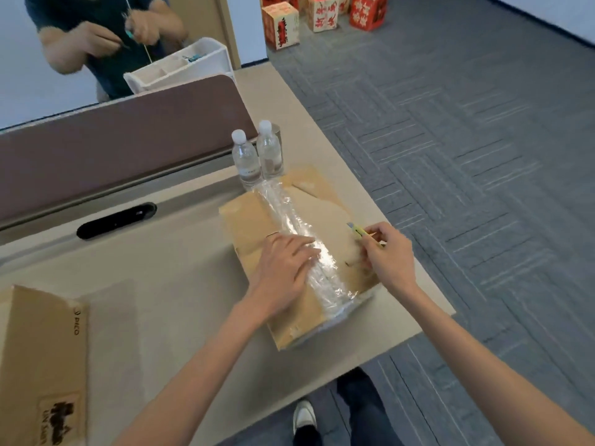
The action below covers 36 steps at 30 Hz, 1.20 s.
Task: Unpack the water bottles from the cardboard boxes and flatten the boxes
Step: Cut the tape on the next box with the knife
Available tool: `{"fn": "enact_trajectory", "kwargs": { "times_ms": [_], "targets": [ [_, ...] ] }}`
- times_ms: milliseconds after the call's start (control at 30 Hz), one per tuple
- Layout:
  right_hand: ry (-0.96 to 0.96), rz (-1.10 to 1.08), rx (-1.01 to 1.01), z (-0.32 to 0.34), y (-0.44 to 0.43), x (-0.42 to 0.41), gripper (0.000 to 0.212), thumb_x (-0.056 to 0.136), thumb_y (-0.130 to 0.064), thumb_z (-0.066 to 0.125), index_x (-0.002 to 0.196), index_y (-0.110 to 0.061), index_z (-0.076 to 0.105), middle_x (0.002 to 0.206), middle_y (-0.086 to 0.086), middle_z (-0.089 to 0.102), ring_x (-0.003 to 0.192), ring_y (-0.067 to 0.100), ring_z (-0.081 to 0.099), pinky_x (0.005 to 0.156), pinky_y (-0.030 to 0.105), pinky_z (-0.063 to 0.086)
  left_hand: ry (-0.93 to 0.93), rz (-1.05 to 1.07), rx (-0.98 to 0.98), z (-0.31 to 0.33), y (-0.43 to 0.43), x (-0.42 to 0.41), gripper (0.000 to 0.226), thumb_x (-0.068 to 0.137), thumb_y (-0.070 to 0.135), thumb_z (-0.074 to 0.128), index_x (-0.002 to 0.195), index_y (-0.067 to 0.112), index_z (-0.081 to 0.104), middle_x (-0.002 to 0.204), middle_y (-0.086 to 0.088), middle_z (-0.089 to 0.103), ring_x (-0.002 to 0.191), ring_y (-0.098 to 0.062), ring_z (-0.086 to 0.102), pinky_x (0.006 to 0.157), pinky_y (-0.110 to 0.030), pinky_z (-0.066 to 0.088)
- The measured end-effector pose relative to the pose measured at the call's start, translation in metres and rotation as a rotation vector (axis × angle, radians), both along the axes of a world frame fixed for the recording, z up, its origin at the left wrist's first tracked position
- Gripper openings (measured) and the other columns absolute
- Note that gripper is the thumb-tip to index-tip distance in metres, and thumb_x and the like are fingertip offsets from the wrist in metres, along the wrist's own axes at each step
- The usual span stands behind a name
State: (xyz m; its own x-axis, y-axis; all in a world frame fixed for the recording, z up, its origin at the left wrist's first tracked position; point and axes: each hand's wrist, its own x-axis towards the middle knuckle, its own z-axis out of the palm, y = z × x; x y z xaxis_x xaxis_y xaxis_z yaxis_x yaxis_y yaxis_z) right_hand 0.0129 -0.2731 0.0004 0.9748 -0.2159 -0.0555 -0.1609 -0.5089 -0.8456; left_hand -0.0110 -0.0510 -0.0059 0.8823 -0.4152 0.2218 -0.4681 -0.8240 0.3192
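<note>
Writing: the second cardboard box [42,349], at the bench's [161,317] near left, bears "PICO" along its edge; its lower label is only partly legible. The cardboard box [248,217] lies at the bench's right edge, sealed lengthwise with clear tape [289,217]. Left hand [286,262]: flat, fingers straight, pressing on the box top and tape. Right hand [386,252]: fingers curled round a yellow cutter [360,231] over the box's right half. 2 water bottles [246,159] stand upright just beyond the box.
</note>
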Motion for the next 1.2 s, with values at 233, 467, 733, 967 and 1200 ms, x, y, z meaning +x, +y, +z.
{"fn": "enact_trajectory", "kwargs": {
  "times_ms": [233,467,733,967,1200],
  "targets": [
    [-0.074,-0.062,0.025,-0.004,-0.020,-0.074,0.004,0.095,-0.018,0.060,0.095,-0.019,0.064,0.080,-0.001,0.068,0.052,0.012,0.061,0.055,0.032,0.052,-0.073,-0.255,0.111,-0.008,-0.009,-0.028,0.032,0.096,0.025,0.047,0.122,0.018,0.066,0.130,0.003,0.062,0.122,-0.014,0.055,0.117,-0.044,0.024],
    [-0.126,-0.039,0.028,0.000,0.002,-0.086,0.008,0.099,-0.024,0.055,0.105,-0.023,0.061,0.081,-0.019,0.072,0.056,0.007,0.063,0.062,0.030,0.052,-0.071,-0.310,0.039,0.004,-0.009,-0.026,0.017,0.089,0.018,0.055,0.101,0.015,0.066,0.103,0.001,0.063,0.099,-0.016,0.058,0.113,-0.035,0.029],
    [-0.140,-0.014,-0.123,-0.014,-0.002,-0.085,0.004,0.100,-0.031,0.050,0.103,-0.035,0.049,0.093,-0.016,0.073,0.058,0.009,0.062,0.058,0.041,0.054,0.095,-0.324,0.219,0.015,-0.024,0.001,0.031,0.084,0.046,0.037,0.095,0.022,0.055,0.096,0.007,0.046,0.096,-0.012,0.038,0.097,-0.032,0.027],
    [-0.178,-0.125,0.068,-0.006,-0.006,-0.106,0.006,0.098,-0.020,0.055,0.103,-0.021,0.058,0.089,-0.018,0.073,0.048,0.010,0.054,0.054,0.043,0.052,0.334,-0.372,0.153,0.025,-0.027,0.011,0.041,0.073,0.054,0.034,0.095,0.027,0.055,0.093,0.011,0.050,0.088,-0.007,0.044,0.089,-0.025,0.027],
    [-0.028,-0.032,0.175,-0.013,0.019,-0.160,0.020,0.095,-0.010,0.058,0.105,-0.026,0.061,0.067,-0.006,0.069,0.042,0.006,0.041,0.044,0.025,0.034,0.405,-0.383,0.096,0.025,-0.021,0.015,0.036,0.075,0.048,0.048,0.098,0.027,0.064,0.098,0.017,0.057,0.093,0.001,0.052,0.098,-0.027,0.029]
  ]
}}
